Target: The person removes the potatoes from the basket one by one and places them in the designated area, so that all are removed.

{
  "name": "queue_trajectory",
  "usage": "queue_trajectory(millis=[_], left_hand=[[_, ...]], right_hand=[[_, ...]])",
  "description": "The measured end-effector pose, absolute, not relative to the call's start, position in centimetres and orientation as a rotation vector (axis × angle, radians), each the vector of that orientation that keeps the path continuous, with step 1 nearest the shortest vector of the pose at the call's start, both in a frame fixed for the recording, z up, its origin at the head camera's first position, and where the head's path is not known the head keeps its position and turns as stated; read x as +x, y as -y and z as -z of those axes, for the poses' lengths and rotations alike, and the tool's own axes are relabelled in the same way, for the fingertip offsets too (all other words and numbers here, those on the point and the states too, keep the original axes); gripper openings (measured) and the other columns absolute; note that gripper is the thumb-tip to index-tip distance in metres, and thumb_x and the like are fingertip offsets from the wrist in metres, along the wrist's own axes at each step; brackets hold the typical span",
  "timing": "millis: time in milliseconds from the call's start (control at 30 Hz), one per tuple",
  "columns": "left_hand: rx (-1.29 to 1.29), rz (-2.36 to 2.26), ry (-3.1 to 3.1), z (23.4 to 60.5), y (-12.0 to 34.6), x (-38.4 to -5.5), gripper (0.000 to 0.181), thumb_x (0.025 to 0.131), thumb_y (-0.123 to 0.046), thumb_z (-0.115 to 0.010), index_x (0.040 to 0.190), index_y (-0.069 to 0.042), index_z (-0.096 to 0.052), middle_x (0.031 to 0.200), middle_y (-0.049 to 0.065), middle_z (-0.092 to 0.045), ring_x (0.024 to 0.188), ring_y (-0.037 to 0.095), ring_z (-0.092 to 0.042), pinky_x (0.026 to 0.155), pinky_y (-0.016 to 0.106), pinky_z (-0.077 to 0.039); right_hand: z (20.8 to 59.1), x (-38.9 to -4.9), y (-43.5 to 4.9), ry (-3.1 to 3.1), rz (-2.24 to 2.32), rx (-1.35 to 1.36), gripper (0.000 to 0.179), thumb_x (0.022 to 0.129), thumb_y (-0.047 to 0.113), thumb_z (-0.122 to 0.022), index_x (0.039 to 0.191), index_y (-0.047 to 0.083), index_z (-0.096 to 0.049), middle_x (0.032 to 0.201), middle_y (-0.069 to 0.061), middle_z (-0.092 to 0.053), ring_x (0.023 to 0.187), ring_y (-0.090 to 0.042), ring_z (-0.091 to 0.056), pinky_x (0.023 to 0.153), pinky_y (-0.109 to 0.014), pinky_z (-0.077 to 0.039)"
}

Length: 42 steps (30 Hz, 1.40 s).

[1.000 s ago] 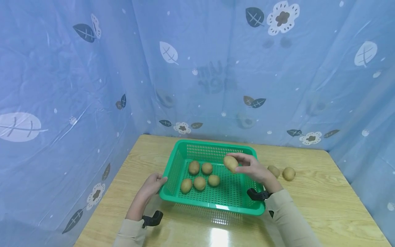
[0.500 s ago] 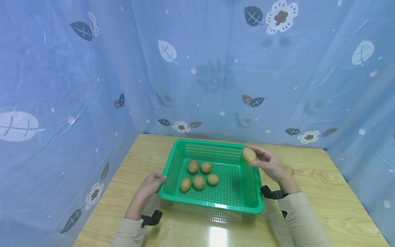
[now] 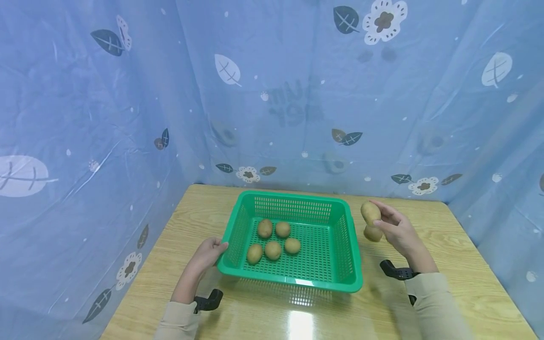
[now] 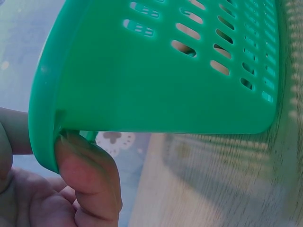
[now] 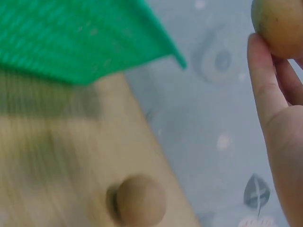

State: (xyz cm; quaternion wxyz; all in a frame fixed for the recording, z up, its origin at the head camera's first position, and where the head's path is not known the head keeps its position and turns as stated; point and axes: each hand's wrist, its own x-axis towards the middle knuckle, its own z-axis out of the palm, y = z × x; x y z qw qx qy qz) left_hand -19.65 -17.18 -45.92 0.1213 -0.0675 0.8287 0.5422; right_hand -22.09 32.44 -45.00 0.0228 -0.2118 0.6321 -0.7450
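Observation:
My left hand (image 3: 207, 253) grips the left rim of a green plastic basket (image 3: 293, 279), and its curled fingers show at the rim in the left wrist view. Several potatoes (image 3: 273, 250) lie on the basket floor, toward its left half. Beyond the basket's right side, my right hand (image 3: 399, 231) pinches a potato (image 3: 370, 213) between thumb and fingers, above the table. A loose potato (image 3: 373, 233) lies on the table just below the held one in the head view. In the right wrist view, the held potato (image 5: 279, 26) is cut off by the frame's edge.
The wooden table (image 3: 450, 264) extends right and in front of the basket. Blue patterned curtains (image 3: 272, 94) hang along its back and sides. Black wrist mounts (image 3: 208, 300) sit on both arms. The right hand hides part of the table behind it.
My right hand has carried the potato rightward, from over the basket to past its right rim, above the table. The left hand keeps its grip on the rim.

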Motion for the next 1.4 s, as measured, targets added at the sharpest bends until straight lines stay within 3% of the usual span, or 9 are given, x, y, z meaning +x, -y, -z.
queue_trajectory(millis=[333,600,733,967,1100,1200,1400], left_hand=[[-0.198,-1.562,-2.431,45.9,17.3,-19.7,0.030,0.099,-0.016,-0.047,0.111,0.011,-0.052,0.093,0.017,-0.062,0.076,0.018,-0.061,0.066,0.029,-0.050],[-0.199,-1.577,-2.417,45.9,17.3,-19.7,0.029,0.099,-0.016,-0.047,0.111,0.011,-0.052,0.094,0.018,-0.061,0.077,0.018,-0.061,0.067,0.029,-0.050],[-0.200,-1.579,-2.416,45.8,17.3,-19.7,0.030,0.100,-0.016,-0.047,0.111,0.010,-0.052,0.094,0.018,-0.061,0.076,0.018,-0.061,0.066,0.029,-0.050],[-0.205,-1.575,-2.419,45.8,17.2,-19.6,0.030,0.099,-0.017,-0.047,0.112,0.010,-0.052,0.093,0.017,-0.062,0.077,0.018,-0.062,0.067,0.030,-0.051],[-0.206,-1.577,-2.415,45.8,17.1,-19.7,0.032,0.099,-0.018,-0.048,0.114,0.010,-0.052,0.095,0.016,-0.061,0.078,0.018,-0.061,0.067,0.029,-0.050],[-0.203,-1.587,-2.412,45.9,17.1,-19.7,0.031,0.099,-0.017,-0.048,0.114,0.010,-0.052,0.095,0.017,-0.061,0.078,0.018,-0.061,0.067,0.029,-0.050],[-0.201,-1.603,-2.409,46.0,17.1,-19.6,0.031,0.099,-0.016,-0.048,0.113,0.011,-0.052,0.097,0.018,-0.061,0.079,0.018,-0.062,0.069,0.030,-0.052]], right_hand=[[48.4,-20.8,-35.7,-1.937,2.534,-0.409,0.058,0.096,-0.008,-0.044,0.149,0.001,-0.023,0.131,0.010,-0.049,0.115,0.000,-0.053,0.090,-0.013,-0.046],[50.4,-20.1,-38.4,-1.887,2.690,0.089,0.073,0.094,0.003,-0.056,0.151,0.006,-0.011,0.120,0.014,-0.047,0.103,0.008,-0.054,0.088,-0.009,-0.045],[51.5,-19.7,-39.3,-1.912,2.666,0.202,0.076,0.094,0.005,-0.056,0.152,0.008,-0.008,0.121,0.016,-0.043,0.101,0.010,-0.053,0.087,-0.008,-0.044],[52.9,-19.6,-40.7,-2.082,2.528,0.393,0.079,0.092,0.015,-0.063,0.152,0.009,-0.011,0.114,0.021,-0.045,0.094,0.014,-0.052,0.080,-0.006,-0.045],[53.3,-19.5,-41.0,-2.269,2.345,0.551,0.080,0.090,0.024,-0.065,0.152,0.010,-0.015,0.135,0.012,-0.043,0.093,0.016,-0.046,0.075,-0.003,-0.043],[53.5,-19.4,-41.0,-2.387,2.177,0.658,0.082,0.090,0.031,-0.065,0.152,0.012,-0.016,0.139,0.012,-0.037,0.093,0.014,-0.041,0.073,-0.001,-0.040],[53.8,-19.9,-40.6,-2.592,1.867,0.807,0.081,0.090,0.037,-0.062,0.152,0.012,-0.016,0.122,0.017,-0.041,0.091,0.013,-0.037,0.072,-0.003,-0.037]])
